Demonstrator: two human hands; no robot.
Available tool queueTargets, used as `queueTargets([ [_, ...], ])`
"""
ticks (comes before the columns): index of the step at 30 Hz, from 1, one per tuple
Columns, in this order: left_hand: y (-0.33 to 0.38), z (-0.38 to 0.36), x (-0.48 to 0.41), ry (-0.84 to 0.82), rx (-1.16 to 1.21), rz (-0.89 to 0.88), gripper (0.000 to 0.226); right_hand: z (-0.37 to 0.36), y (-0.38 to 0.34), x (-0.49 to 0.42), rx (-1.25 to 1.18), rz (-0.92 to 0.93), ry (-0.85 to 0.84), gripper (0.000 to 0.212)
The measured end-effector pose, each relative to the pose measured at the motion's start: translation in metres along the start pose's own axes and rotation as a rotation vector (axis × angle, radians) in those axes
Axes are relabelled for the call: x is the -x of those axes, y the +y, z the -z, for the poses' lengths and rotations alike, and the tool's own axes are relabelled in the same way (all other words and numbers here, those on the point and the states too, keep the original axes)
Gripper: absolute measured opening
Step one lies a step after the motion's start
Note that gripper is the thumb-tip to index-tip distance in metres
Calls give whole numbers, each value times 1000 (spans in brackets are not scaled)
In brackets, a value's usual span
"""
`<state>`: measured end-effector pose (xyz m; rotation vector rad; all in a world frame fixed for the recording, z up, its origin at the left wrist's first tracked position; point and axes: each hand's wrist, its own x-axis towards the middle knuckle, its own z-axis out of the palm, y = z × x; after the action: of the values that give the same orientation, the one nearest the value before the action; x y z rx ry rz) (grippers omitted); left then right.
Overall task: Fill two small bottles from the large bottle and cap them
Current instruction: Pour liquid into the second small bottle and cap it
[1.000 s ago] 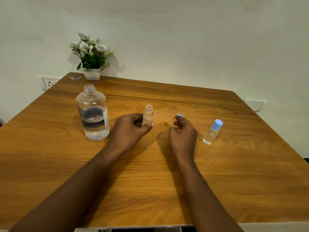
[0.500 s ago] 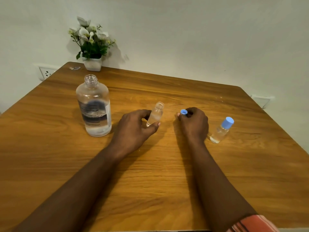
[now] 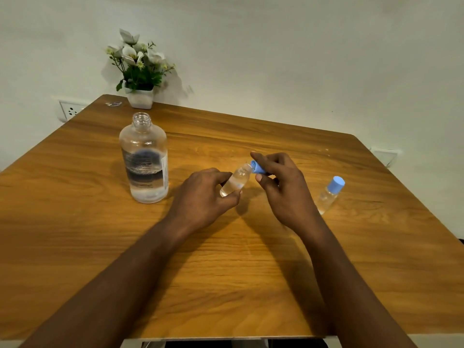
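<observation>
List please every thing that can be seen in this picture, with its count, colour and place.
large bottle: 1, clear, uncapped, table left
small bottle: 1, clear, tilted, in left hand
blue cap: 1, at that bottle's mouth, in right hand
capped small bottle: 1, clear, blue cap, table right
flower pot: 1, white, far edge
table: 1, wooden
wall socket: 1, white, far left
left hand: 1, centre
right hand: 1, centre right

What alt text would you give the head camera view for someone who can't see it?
A left hand tilts an uncapped small bottle while the right hand brings a blue cap to its mouth. On the wooden table: an open large bottle, left; a capped small bottle, right.
</observation>
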<state>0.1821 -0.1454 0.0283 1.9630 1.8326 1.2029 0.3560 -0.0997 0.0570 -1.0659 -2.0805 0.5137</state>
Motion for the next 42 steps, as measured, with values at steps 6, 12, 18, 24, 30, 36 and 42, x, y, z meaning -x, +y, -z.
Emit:
queueTargets([
  [6,1,3,2,-13,-46,-32,29,19,-10,-2,33,58,-61,46],
  [12,3,4,4,-35,-96,-45,38,33,-16,-7,17,44,-60,34],
  [18,3,3,5,-63,-159,-42,45,34,-20,-12,69,38,-216,38],
  [24,2,4,5,-66,-175,-62,39,35,-25,-16,172,-13,-203,29],
  [30,4,1,6,-30,-170,-102,40,38,-25,-12,25,-85,-84,23],
  [36,2,0,6,-52,-173,-101,37,42,-20,-9,-82,-50,-187,23],
  [42,2,-2,6,-39,-171,-98,33,34,-18,-10,33,-86,-29,23],
])
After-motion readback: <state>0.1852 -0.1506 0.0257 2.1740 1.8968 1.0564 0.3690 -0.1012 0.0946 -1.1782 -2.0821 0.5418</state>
